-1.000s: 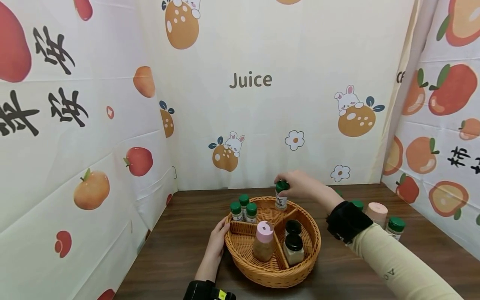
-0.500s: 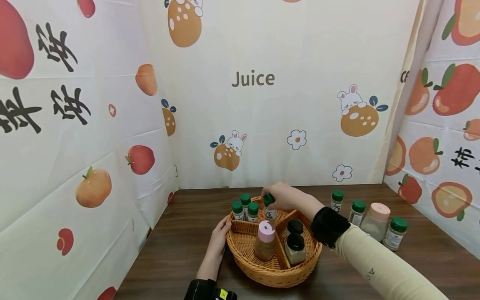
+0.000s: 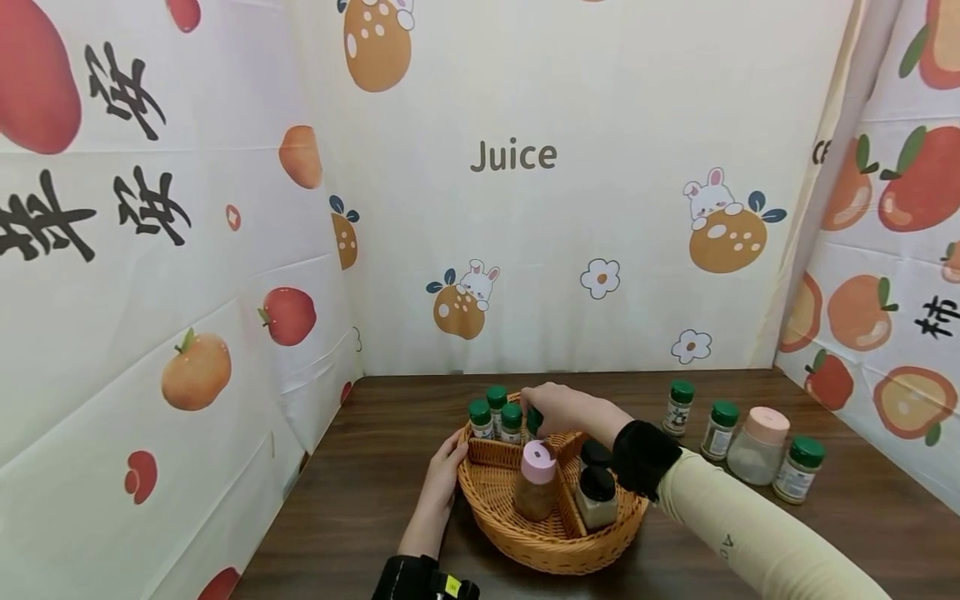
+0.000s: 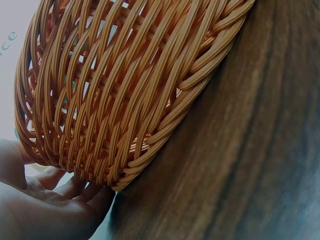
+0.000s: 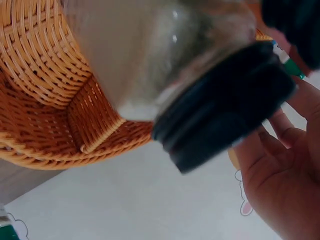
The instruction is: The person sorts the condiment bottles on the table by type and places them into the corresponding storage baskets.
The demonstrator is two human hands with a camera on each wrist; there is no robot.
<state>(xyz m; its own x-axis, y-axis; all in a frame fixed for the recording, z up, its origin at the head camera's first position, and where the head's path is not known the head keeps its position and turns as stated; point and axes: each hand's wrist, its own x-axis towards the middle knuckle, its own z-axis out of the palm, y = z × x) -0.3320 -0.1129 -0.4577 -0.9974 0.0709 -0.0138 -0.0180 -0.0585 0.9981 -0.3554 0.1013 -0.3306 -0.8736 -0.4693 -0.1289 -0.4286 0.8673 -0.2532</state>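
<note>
A round wicker basket (image 3: 551, 557) with dividers stands on the table. My left hand (image 3: 441, 477) grips its left side, the thumb at the rim and the fingers against the weave (image 4: 120, 95). Over the back compartment, my right hand (image 3: 564, 410) holds a green-capped spice jar (image 3: 534, 420) by its lid; the hand hides most of it. Several green-capped jars (image 3: 511, 421) stand close together at the basket's back left. A pink-lidded shaker (image 3: 536, 483) sits in the front left compartment. Two black-lidded jars (image 3: 597, 496) occupy the right compartment, the nearer showing large in the right wrist view.
On the table (image 3: 352, 492) to the right stand a green-capped jar (image 3: 678, 410), another green-capped jar (image 3: 720, 432), a clear jar with a peach lid (image 3: 759, 447) and a third green-capped jar (image 3: 799, 471). Fruit-printed cloth (image 3: 525, 250) hangs behind and at both sides.
My right hand has moved left and down with the green-capped jar, into the back compartment beside the other green-capped jars. My left hand stays on the basket.
</note>
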